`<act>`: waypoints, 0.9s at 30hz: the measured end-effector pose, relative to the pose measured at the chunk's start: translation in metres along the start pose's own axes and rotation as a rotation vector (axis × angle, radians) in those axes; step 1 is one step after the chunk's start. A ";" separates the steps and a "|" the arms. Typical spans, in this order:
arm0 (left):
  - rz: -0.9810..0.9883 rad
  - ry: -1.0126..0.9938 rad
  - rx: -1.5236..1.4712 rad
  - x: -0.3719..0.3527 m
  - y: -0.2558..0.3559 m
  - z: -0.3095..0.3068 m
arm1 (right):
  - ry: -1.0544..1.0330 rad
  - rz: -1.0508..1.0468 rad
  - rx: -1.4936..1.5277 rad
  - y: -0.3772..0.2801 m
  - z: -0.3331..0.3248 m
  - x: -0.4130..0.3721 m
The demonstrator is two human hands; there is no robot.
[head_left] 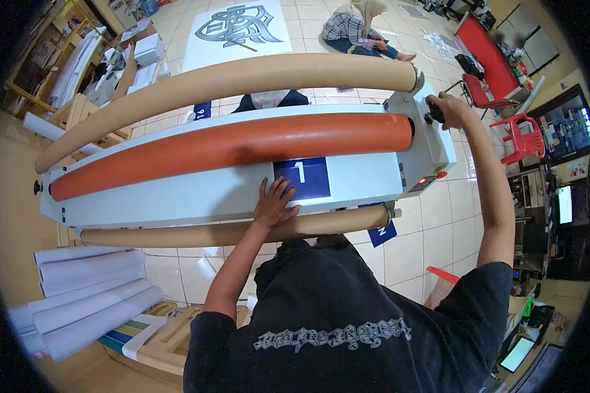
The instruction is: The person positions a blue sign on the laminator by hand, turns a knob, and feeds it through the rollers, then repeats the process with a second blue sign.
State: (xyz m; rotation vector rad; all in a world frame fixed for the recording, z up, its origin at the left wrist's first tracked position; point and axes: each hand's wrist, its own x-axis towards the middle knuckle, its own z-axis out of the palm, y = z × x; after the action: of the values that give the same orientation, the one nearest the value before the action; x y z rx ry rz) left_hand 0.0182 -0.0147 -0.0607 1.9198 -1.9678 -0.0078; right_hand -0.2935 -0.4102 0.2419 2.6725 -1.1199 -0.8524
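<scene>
Fingers spread, my left hand (275, 204) lies flat on the pale bed of a roller laminating machine (177, 208), at the left edge of a dark blue sheet (313, 183) with a white "1". That sheet's far edge meets the orange-red roller (242, 149). At the machine's right end, my right hand (449, 110) is closed around a black crank handle (434, 114), partly hidden by the fingers. A brown tube (242, 80) spans the far side, above the roller. Another brown tube (242, 234) runs along the near side, below my left hand.
A red button (442, 174) sits on the machine's right end. White rolls (92, 281) are stacked at lower left. A person (357, 29) sits on the tiled floor near a printed banner (236, 33). Red chairs (521, 137) stand at right. Another blue sheet (382, 234) hangs below the near tube.
</scene>
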 end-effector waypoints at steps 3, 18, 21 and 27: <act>-0.003 0.008 -0.005 0.001 0.000 0.002 | 0.242 -0.097 -0.083 0.009 0.028 0.000; -0.072 0.097 0.008 0.008 0.021 -0.004 | 0.107 0.496 0.517 0.001 0.015 0.013; -0.074 0.044 0.045 0.009 0.022 -0.008 | 0.039 0.483 0.488 0.010 0.021 0.015; -0.021 0.042 0.030 0.011 0.017 -0.010 | 0.264 -0.287 0.524 0.035 0.036 0.008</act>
State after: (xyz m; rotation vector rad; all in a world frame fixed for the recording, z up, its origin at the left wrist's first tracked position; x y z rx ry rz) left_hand 0.0049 -0.0219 -0.0435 1.9431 -1.9313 0.0569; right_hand -0.3299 -0.4371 0.2193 3.3047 -1.0216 -0.2306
